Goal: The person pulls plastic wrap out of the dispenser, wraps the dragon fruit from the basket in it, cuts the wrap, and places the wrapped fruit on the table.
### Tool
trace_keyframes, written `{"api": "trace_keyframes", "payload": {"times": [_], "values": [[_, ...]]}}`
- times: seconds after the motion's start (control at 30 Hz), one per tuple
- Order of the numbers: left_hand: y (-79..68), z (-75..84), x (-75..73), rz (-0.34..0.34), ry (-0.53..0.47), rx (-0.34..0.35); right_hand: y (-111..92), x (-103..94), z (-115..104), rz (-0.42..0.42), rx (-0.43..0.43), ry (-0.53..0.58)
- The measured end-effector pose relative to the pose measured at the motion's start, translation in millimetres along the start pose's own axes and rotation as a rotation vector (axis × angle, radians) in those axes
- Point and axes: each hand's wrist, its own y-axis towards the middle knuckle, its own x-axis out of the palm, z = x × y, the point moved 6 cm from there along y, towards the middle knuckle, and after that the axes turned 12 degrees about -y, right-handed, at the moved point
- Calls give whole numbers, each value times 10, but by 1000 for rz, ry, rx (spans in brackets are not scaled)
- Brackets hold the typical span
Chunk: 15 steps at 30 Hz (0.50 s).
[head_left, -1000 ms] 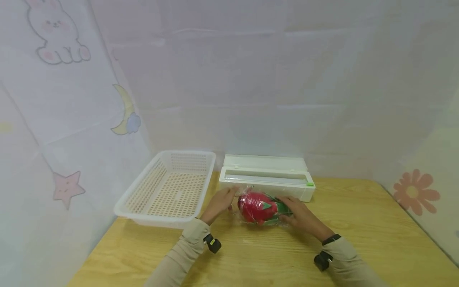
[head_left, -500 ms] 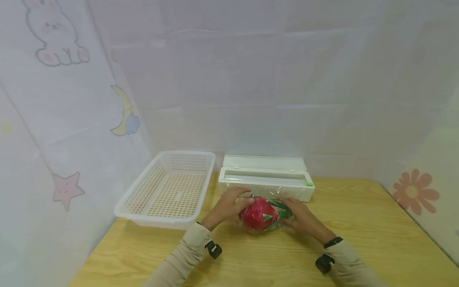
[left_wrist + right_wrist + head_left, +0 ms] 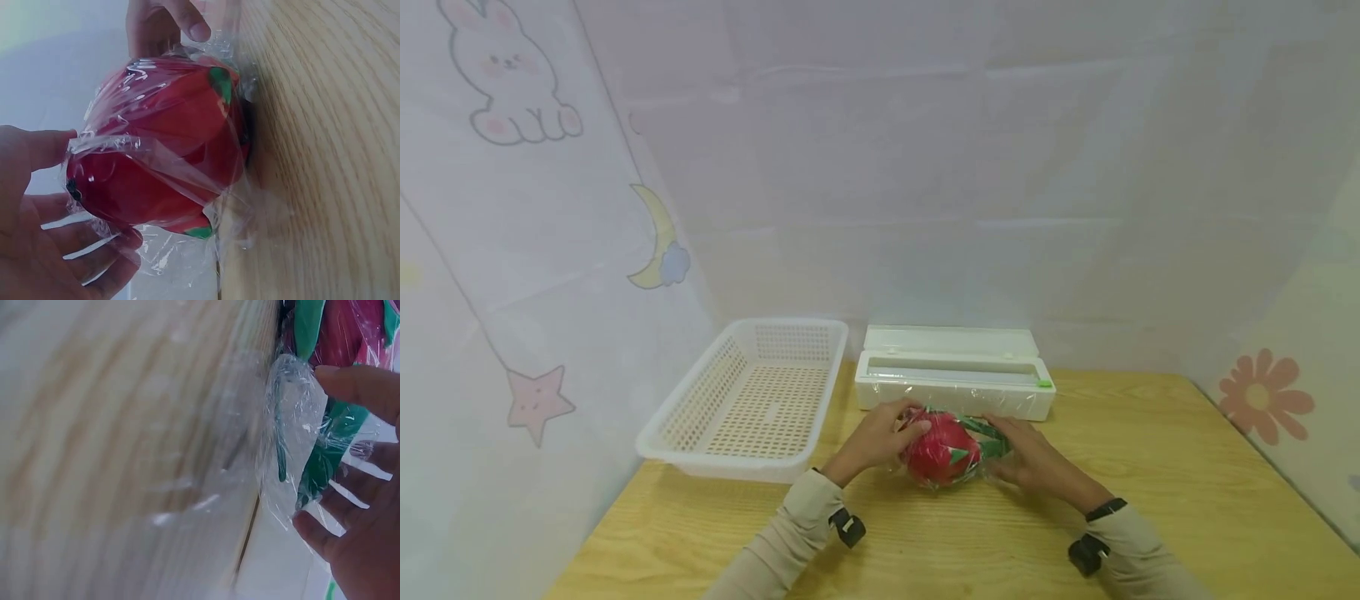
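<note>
A red dragon fruit (image 3: pixel 942 450) with green leaf tips lies on the table, wrapped in clear cling film (image 3: pixel 169 150). With its thumb and fingers, my left hand (image 3: pixel 877 437) holds the rounded red end. My right hand (image 3: pixel 1037 462) has its thumb and fingers about the green leafy end (image 3: pixel 337 447), where the film is bunched and loose. In the left wrist view, the left fingers (image 3: pixel 94 250) spread along the fruit's far side. Film crumples against the wood beneath it.
Just behind the fruit stands a white cling film dispenser box (image 3: pixel 955 400), its lid raised and a roll inside. A white plastic basket (image 3: pixel 651 442) stands to the left on the wooden table (image 3: pixel 1150 483). Printed cloth hangs behind.
My left hand has moved right, from the film's loose left edge onto the fruit's red end. The fruit has turned and shifted slightly towards me. My right hand stays at the leafy end.
</note>
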Motion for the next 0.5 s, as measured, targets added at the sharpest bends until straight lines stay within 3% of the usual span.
{"api": "trace_keyframes", "payload": {"times": [0.17,0.37,0.5], "values": [[9,8,13,-16,-11,-31,-65,-106,3,12,-28,7],[-13,72,-46,-1,3,-53,-40,-230,218,1,128,33],[-10,201,-151,61,56,-28,18,-414,429,104,193,-15]]}}
